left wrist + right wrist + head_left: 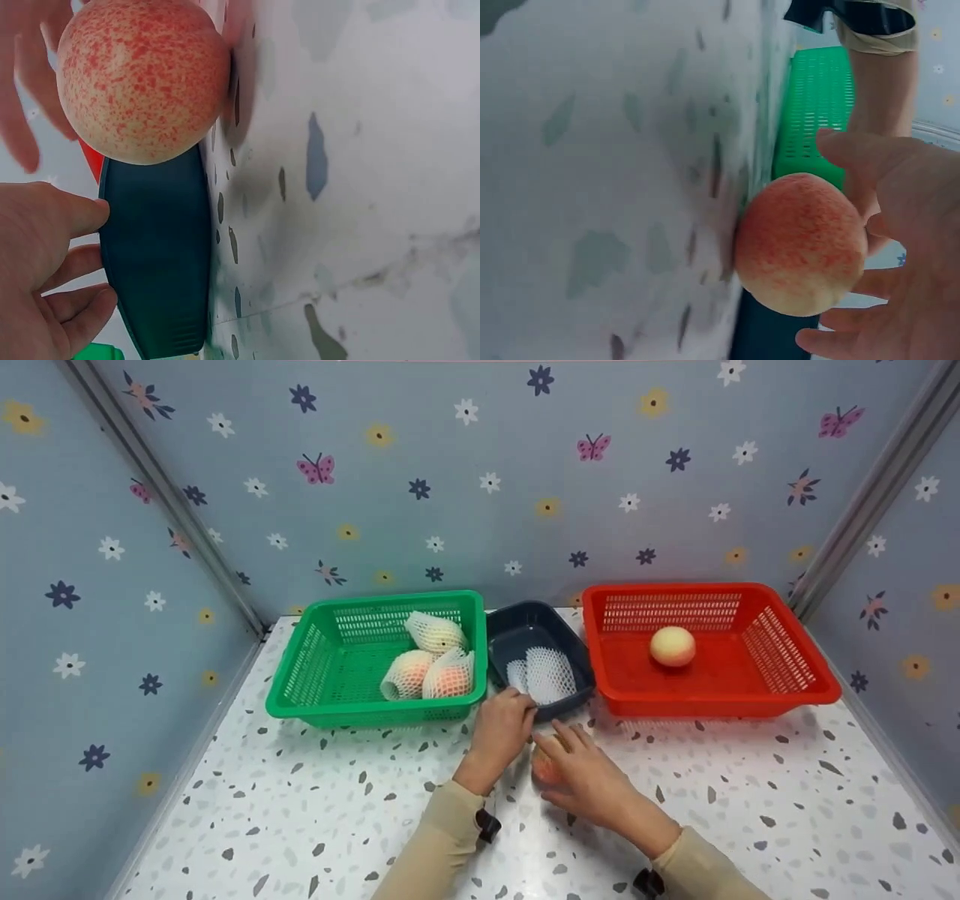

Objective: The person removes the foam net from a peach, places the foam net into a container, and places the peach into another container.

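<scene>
My left hand is at the near rim of a dark blue tray, its loosely bent fingertips touching or just over the edge. No object shows between those fingers. A bare red-and-yellow peach rests on the table just in front of the tray. Over and beside this peach is my right hand, thumb and fingers spread apart; no firm grip shows. White foam nets lie inside the tray.
To the left stands a green basket with three peaches in foam nets. At right, a red basket holds one bare peach. A flower-patterned wall rises behind the speckled table.
</scene>
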`<state>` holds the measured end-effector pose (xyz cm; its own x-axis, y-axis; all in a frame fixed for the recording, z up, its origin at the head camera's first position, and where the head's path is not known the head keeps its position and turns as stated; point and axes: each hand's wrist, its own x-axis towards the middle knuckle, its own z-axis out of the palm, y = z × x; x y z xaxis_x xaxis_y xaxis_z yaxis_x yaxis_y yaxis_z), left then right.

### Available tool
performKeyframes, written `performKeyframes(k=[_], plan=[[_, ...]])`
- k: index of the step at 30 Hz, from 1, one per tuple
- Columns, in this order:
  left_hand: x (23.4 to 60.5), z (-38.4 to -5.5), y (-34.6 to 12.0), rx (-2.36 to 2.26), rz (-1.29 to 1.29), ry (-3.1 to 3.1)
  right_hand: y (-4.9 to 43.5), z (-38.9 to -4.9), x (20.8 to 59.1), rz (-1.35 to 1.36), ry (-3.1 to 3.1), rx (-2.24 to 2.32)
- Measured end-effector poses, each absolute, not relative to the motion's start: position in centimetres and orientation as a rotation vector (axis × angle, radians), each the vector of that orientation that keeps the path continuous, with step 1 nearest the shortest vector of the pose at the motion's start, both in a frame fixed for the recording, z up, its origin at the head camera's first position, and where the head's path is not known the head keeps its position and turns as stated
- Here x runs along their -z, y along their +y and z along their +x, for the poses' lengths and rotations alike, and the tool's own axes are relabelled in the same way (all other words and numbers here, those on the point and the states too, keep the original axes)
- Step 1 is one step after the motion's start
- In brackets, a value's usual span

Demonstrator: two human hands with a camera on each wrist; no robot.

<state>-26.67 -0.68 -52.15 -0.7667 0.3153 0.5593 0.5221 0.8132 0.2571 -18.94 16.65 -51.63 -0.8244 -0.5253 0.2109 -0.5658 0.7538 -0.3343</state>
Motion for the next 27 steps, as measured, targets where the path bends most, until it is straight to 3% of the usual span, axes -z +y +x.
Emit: performKeyframes(k=[27], plan=[[52.0,-25.9,-0.6,0.601,-0.618,-2.579,16.2,-19.4,53.1,0.937,-2.707,-0.601]])
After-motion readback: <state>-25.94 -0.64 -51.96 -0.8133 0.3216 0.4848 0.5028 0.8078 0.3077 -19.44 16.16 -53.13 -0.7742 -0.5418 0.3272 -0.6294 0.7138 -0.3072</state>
